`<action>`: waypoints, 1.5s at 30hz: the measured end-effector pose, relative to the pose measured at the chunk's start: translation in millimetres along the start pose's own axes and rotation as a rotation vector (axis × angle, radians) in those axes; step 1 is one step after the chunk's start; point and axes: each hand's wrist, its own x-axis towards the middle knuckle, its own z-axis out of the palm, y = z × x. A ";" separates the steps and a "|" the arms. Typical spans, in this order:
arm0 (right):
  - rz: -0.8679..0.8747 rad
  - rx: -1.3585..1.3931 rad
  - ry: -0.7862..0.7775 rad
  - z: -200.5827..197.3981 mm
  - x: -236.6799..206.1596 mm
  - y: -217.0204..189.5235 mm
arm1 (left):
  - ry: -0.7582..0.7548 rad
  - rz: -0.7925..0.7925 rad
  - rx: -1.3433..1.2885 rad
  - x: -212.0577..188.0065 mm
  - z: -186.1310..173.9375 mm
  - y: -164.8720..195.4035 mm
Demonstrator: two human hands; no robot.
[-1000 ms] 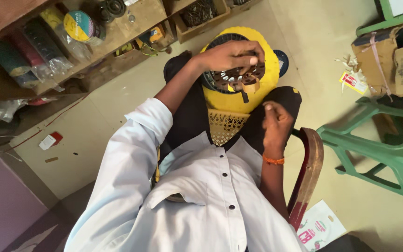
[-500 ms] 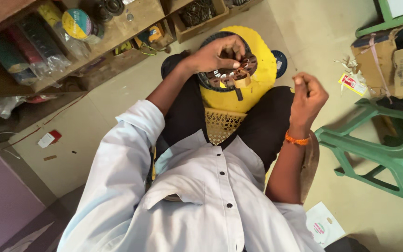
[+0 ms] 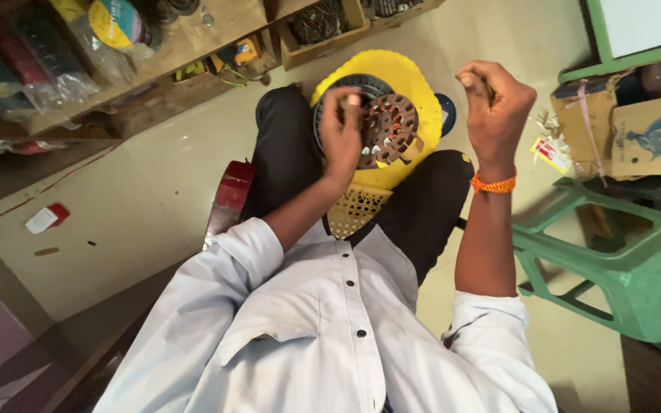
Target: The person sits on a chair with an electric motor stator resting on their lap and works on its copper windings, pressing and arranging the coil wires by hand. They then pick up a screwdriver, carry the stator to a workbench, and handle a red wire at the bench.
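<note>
Left hand [image 3: 340, 134]: fingers curled, resting on the near rim of the round motor stator [image 3: 382, 130] and covering part of it. The stator, dark with copper windings, lies on a yellow plastic tray [image 3: 415, 84] across the person's lap. Right hand [image 3: 495, 103]: raised clear of the stator, closed in a pinch; what it grips is too thin to tell. An orange wristband [image 3: 493, 183] circles that wrist. Right of the knees stand a green plastic stool [image 3: 636, 268] and a cardboard box [image 3: 652, 130]. Wooden shelves [image 3: 193, 38] with tape rolls run along the left.
</note>
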 end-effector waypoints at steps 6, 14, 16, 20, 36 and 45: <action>-0.034 -0.060 -0.035 -4.5 8.8 8.3 | -0.071 0.053 -0.102 4.8 3.5 38.0; -0.030 -0.052 -0.027 -12.3 2.8 18.7 | -1.580 0.303 0.758 134.0 25.8 107.8; -0.068 -0.103 -0.054 -15.5 6.2 16.8 | -1.638 0.128 0.921 144.3 31.2 104.7; -0.149 -0.105 -0.156 -20.7 19.5 10.6 | -1.442 0.284 0.755 135.0 16.0 80.5; -0.524 -0.278 -0.493 41.0 116.5 -5.2 | -0.097 0.180 0.797 -18.8 -36.0 67.7; -0.509 -0.243 -0.494 58.1 101.6 -36.4 | -0.735 0.041 -0.155 62.3 -49.4 81.7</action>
